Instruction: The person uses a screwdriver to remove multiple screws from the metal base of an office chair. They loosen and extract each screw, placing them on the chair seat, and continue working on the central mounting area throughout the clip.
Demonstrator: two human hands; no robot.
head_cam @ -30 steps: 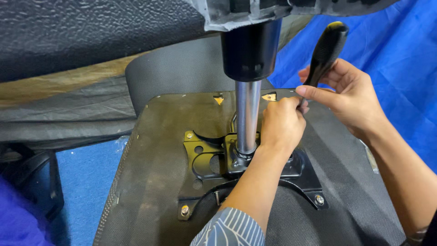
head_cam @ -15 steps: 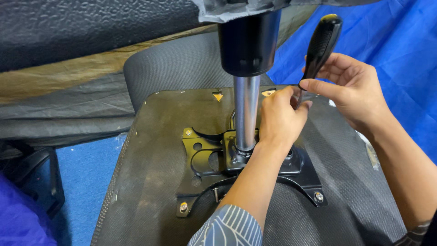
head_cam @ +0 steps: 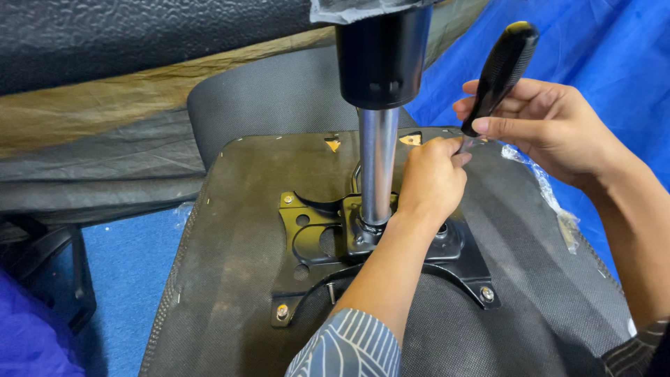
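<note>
An upturned office chair seat (head_cam: 230,230) lies before me, with a black metal mounting plate (head_cam: 307,241) bolted to its underside. A chrome gas-lift column (head_cam: 377,167) rises from the plate into a black cylinder (head_cam: 382,59). My right hand (head_cam: 551,129) grips the black handle of a screwdriver (head_cam: 501,66), which tilts down toward the plate's far right corner. My left hand (head_cam: 431,178) is curled around the screwdriver's shaft near the tip, beside the column. The tip itself is hidden behind my left fingers.
A blue tarp (head_cam: 600,63) covers the floor to the right and a blue mat (head_cam: 132,279) shows at the left. The grey chair backrest (head_cam: 272,98) lies beyond the seat. A clear plastic wrapper (head_cam: 551,195) rests at the seat's right edge.
The screwdriver handle has swung slightly right and up with my right hand. My left hand has stayed at the shaft by the column. The view has shifted a little.
</note>
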